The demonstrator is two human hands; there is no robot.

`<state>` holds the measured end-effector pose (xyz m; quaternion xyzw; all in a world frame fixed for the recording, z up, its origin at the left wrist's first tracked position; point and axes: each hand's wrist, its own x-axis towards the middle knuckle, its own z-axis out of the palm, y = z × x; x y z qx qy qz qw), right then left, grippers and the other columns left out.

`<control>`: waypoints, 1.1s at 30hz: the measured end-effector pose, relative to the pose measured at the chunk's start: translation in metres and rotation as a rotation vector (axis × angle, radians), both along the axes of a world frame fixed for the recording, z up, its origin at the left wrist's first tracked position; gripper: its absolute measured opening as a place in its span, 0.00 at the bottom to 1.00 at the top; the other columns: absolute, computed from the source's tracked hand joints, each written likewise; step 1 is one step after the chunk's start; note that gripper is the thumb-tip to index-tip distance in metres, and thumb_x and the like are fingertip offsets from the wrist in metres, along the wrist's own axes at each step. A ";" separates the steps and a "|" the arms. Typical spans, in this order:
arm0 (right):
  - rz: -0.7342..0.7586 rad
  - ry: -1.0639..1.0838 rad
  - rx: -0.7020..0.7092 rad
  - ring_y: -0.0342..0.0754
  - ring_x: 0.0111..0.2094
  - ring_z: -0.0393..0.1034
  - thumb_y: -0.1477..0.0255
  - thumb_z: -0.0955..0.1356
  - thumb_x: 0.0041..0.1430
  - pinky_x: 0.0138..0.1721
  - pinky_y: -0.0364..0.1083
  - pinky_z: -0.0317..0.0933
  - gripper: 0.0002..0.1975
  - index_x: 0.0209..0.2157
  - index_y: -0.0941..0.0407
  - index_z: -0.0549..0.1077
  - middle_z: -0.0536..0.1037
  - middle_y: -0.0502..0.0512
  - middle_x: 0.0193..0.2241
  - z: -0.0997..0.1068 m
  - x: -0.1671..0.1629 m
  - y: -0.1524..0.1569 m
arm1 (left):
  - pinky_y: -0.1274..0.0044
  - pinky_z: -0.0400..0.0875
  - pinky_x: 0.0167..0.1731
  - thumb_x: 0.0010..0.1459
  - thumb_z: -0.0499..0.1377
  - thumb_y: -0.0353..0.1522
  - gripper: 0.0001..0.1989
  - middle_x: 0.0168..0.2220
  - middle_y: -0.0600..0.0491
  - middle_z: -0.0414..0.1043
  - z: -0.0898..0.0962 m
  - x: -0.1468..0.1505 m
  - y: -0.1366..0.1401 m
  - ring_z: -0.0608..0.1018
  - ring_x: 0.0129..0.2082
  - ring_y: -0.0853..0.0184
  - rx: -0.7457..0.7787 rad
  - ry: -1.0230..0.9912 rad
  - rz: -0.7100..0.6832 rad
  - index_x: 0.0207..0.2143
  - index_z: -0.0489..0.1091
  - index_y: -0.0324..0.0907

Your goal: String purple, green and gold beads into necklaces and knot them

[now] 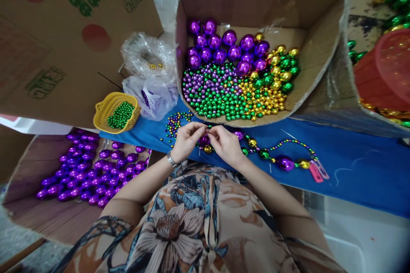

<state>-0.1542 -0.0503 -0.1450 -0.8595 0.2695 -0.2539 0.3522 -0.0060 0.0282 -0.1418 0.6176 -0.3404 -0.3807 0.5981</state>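
Left hand (190, 137) and right hand (226, 145) both have fingers pinched, looks like on the thread (201, 113), so one slip could probably spill the strung beads (285, 163).

This looks like a small bead-stringing workshop; whether it lies inside a home cannot be told. A cut-down cardboard box (259, 2) holds shiny beads grouped roughly by colour and size, and an open carton (27, 179) is strewn with purple beads (83, 166). Along the blue-covered worktop (361, 175) are a yellow plastic basket (100, 116) of small green beads (121, 115) and a beaded strand (285, 162) with a pink tag (315, 173).
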 end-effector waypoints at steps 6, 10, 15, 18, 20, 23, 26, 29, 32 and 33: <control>-0.022 0.013 -0.187 0.48 0.37 0.74 0.73 0.61 0.66 0.40 0.46 0.68 0.11 0.47 0.57 0.70 0.78 0.58 0.35 -0.021 0.011 -0.002 | 0.76 0.74 0.38 0.60 0.61 0.36 0.08 0.35 0.51 0.79 -0.007 0.002 0.007 0.79 0.35 0.67 -0.084 -0.367 -0.015 0.36 0.76 0.41; -0.010 0.068 -0.271 0.49 0.39 0.74 0.74 0.60 0.66 0.42 0.47 0.68 0.13 0.46 0.58 0.73 0.78 0.59 0.37 -0.022 0.012 -0.007 | 0.72 0.73 0.44 0.60 0.61 0.33 0.05 0.35 0.51 0.79 -0.009 0.001 0.010 0.78 0.40 0.66 -0.199 -0.594 0.000 0.37 0.77 0.44; 0.015 0.048 -0.147 0.47 0.37 0.72 0.68 0.62 0.67 0.41 0.46 0.66 0.12 0.40 0.56 0.77 0.77 0.57 0.35 -0.005 0.003 -0.016 | 0.73 0.72 0.42 0.60 0.61 0.36 0.07 0.35 0.50 0.78 -0.008 0.003 0.010 0.78 0.38 0.66 -0.123 -0.451 -0.004 0.37 0.76 0.42; 0.058 0.027 -0.055 0.45 0.35 0.71 0.66 0.65 0.65 0.38 0.44 0.64 0.11 0.37 0.55 0.77 0.76 0.54 0.33 0.006 -0.004 -0.023 | 0.75 0.72 0.37 0.60 0.60 0.39 0.11 0.34 0.50 0.78 -0.007 0.003 0.007 0.78 0.34 0.67 -0.027 -0.294 -0.040 0.37 0.76 0.41; 0.082 0.019 -0.021 0.44 0.34 0.71 0.65 0.66 0.64 0.37 0.44 0.63 0.10 0.35 0.55 0.77 0.76 0.53 0.32 0.011 -0.009 -0.027 | 0.76 0.71 0.35 0.60 0.60 0.41 0.13 0.33 0.51 0.78 -0.005 0.002 0.006 0.77 0.32 0.67 -0.002 -0.243 -0.054 0.36 0.76 0.40; 0.092 -0.019 0.018 0.44 0.34 0.71 0.64 0.66 0.64 0.38 0.45 0.63 0.11 0.35 0.54 0.77 0.77 0.53 0.32 0.014 -0.015 -0.030 | 0.76 0.69 0.35 0.60 0.59 0.41 0.13 0.33 0.51 0.77 0.001 0.004 0.003 0.76 0.32 0.67 0.004 -0.285 -0.069 0.35 0.75 0.40; 0.047 -0.126 0.218 0.44 0.34 0.70 0.63 0.66 0.64 0.37 0.45 0.64 0.11 0.34 0.54 0.75 0.76 0.53 0.33 0.011 -0.020 -0.027 | 0.74 0.66 0.39 0.61 0.58 0.39 0.11 0.32 0.51 0.75 0.007 0.010 0.002 0.73 0.34 0.66 -0.007 -0.529 -0.104 0.32 0.73 0.42; 0.001 -0.373 0.645 0.45 0.36 0.71 0.59 0.63 0.64 0.34 0.44 0.66 0.12 0.33 0.53 0.66 0.75 0.54 0.37 0.004 -0.023 -0.015 | 0.73 0.64 0.38 0.61 0.57 0.39 0.12 0.28 0.53 0.71 0.009 0.019 0.003 0.70 0.32 0.67 0.038 -0.637 -0.162 0.28 0.70 0.41; -0.012 -0.577 0.938 0.45 0.33 0.71 0.57 0.60 0.64 0.33 0.45 0.68 0.14 0.31 0.52 0.57 0.71 0.49 0.28 -0.006 -0.021 -0.001 | 0.76 0.62 0.29 0.61 0.57 0.42 0.15 0.27 0.54 0.70 0.008 0.023 0.003 0.67 0.26 0.70 0.103 -0.335 -0.250 0.28 0.69 0.40; -0.013 -0.604 0.976 0.45 0.30 0.70 0.57 0.60 0.64 0.32 0.45 0.67 0.15 0.31 0.52 0.55 0.67 0.47 0.24 -0.010 -0.020 0.002 | 0.77 0.61 0.26 0.60 0.57 0.43 0.16 0.28 0.53 0.71 0.008 0.023 0.002 0.66 0.24 0.71 0.103 -0.188 -0.276 0.28 0.68 0.40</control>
